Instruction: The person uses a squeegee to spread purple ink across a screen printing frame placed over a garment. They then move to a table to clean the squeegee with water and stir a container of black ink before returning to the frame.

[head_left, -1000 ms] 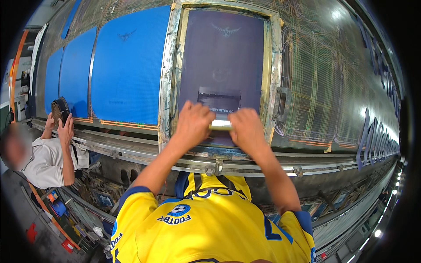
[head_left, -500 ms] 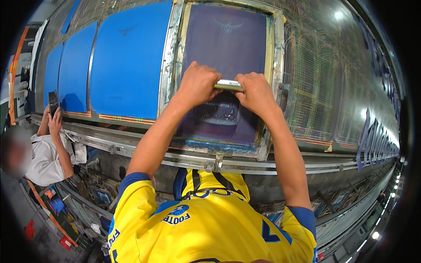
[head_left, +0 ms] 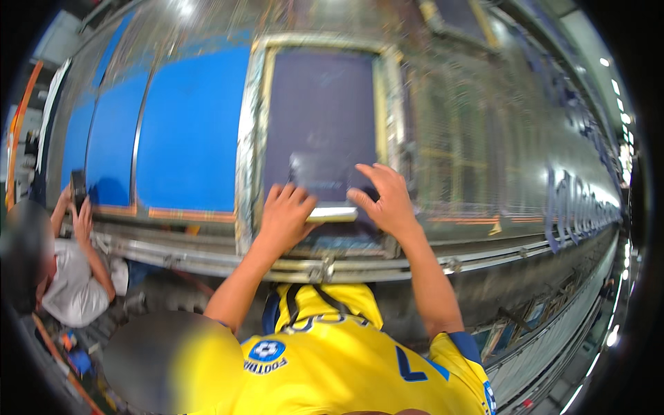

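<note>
A screen-printing frame point(head_left: 249, 117) holds purple mesh point(head_left: 319, 104), with a glossy dark ink patch low on it. A squeegee with a silvery-yellow bar point(head_left: 335, 213) lies crosswise near the mesh's lower end. My left hand point(head_left: 286, 211) is bent over the bar's left end, holding it. My right hand point(head_left: 379, 197) is open beside the right end, fingers apart and off the bar. The picture is blurred by motion.
Blue panels point(head_left: 190, 128) lie on the long printing table point(head_left: 477, 138) to the left. Another frame point(head_left: 494, 31) is at upper right, and purple strips point(head_left: 560, 214) hang at right. A co-worker point(head_left: 75, 280) at lower left holds a dark object. A metal rail point(head_left: 449, 265) runs along the near edge.
The squeegee went up the mesh and is now back down near its lower end. My right hand has let go and opened. The view has shifted and blurred.
</note>
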`<act>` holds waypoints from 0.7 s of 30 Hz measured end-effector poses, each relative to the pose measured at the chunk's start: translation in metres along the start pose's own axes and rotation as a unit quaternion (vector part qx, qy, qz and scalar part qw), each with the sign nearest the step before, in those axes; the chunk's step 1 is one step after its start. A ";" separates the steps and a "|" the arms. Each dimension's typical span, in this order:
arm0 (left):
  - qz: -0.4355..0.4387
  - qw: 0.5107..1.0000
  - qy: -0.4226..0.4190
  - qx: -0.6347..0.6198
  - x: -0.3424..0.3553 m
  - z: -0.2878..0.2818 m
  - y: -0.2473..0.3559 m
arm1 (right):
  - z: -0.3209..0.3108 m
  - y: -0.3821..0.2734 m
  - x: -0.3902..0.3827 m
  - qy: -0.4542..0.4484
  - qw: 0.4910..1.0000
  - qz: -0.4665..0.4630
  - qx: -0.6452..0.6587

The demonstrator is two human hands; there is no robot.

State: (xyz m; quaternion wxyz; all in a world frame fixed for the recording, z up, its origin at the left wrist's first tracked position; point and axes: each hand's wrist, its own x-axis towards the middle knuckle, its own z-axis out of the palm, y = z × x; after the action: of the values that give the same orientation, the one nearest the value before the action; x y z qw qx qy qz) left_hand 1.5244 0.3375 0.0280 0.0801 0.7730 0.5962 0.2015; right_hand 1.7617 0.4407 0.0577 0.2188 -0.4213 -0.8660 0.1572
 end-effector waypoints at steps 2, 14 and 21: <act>-0.010 0.999 -0.023 0.025 0.002 0.002 0.002 | 0.005 0.055 0.008 0.129 0.986 0.099 -0.027; -0.077 0.992 -0.075 0.067 0.013 -0.002 0.016 | 0.040 0.129 0.026 0.190 0.899 0.361 0.161; -0.069 0.992 -0.087 0.051 0.007 0.011 0.009 | 0.037 0.136 0.021 0.179 0.897 0.371 0.160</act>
State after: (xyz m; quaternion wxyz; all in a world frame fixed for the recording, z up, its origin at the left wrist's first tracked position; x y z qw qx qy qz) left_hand 1.5383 0.3430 0.0230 0.1058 0.7477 0.6485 0.0962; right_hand 1.8215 0.5354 -0.0309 0.3603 -0.6925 -0.5558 0.2857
